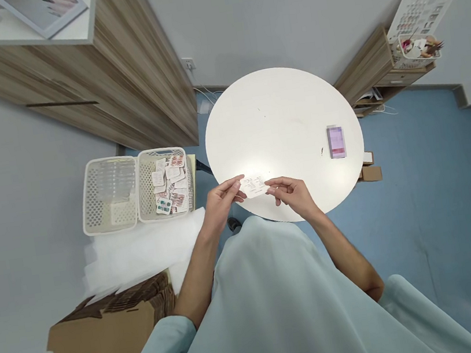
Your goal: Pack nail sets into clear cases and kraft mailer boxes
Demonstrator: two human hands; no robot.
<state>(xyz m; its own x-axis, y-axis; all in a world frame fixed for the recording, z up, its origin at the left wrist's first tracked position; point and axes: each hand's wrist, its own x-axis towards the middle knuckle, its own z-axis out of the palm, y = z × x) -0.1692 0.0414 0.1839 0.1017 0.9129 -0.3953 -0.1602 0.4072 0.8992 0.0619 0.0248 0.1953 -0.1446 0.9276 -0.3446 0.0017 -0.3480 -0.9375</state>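
A small white card [254,185] with lines of print is held up over the near edge of the round white table [279,112]. My left hand [224,197] pinches its left edge between thumb and fingers. At the card's right edge, my right hand [289,191] grips it the same way. The printed side faces me, and its text is too small to read. What the other side bears is hidden.
A purple box-like item [336,142], partly blurred, lies on the table's right. At left stand a white basket [147,206] of similar cards and another basket [87,212] with clear plastic pieces. Flattened cardboard boxes [101,341] lie nearer me. A wooden cabinet [145,66] rises behind.
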